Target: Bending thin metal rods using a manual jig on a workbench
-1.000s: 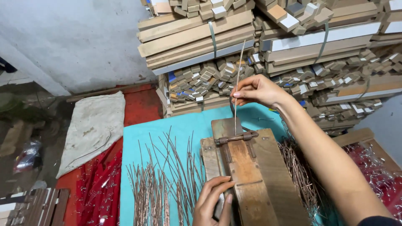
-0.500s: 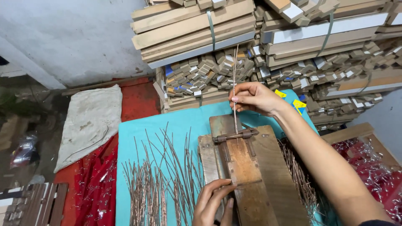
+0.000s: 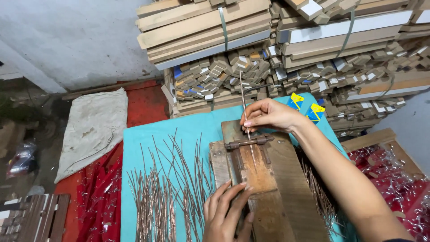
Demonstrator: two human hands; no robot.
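My right hand (image 3: 268, 116) pinches a thin copper-coloured rod (image 3: 244, 97) that runs from above the hand down under the metal bar (image 3: 249, 142) of a worn wooden jig (image 3: 277, 179). My left hand (image 3: 226, 215) rests flat on the jig's near end, fingers spread on the wood. Left of the jig, a loose heap of several similar thin rods (image 3: 165, 197) lies on a turquoise sheet (image 3: 139, 148).
Strapped bundles of wooden slats and small blocks (image 3: 277, 49) are stacked behind. More rods (image 3: 318, 192) lie to the right of the jig. A grey cloth sack (image 3: 92, 127) lies left, red wrappers (image 3: 96, 201) beside it, and a box of red packets (image 3: 394, 175) at right.
My right hand has moved slightly down and closer with the rod, sliding it further under the metal bar. The left hand stays on the jig.
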